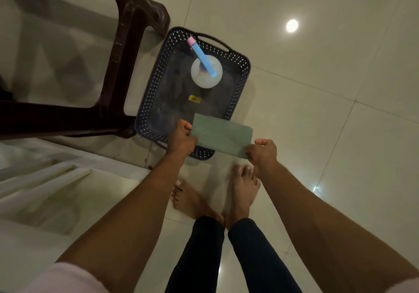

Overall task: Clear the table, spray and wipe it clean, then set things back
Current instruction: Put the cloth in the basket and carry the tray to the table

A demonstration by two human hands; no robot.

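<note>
Both hands pinch a green cloth [222,135], stretched flat between them: left hand [181,137] on its left edge, right hand [263,153] on its right corner. Cloth hangs over the near end of a dark basket [240,75] on the tiled floor [328,111]. Spray bottle [205,67] stands upright inside the basket. Brown chair [127,50] just left of it. Bare feet [215,193] below.

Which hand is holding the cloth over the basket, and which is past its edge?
The left hand grips the cloth over the basket; the right hand holds the other end over the floor.
</note>
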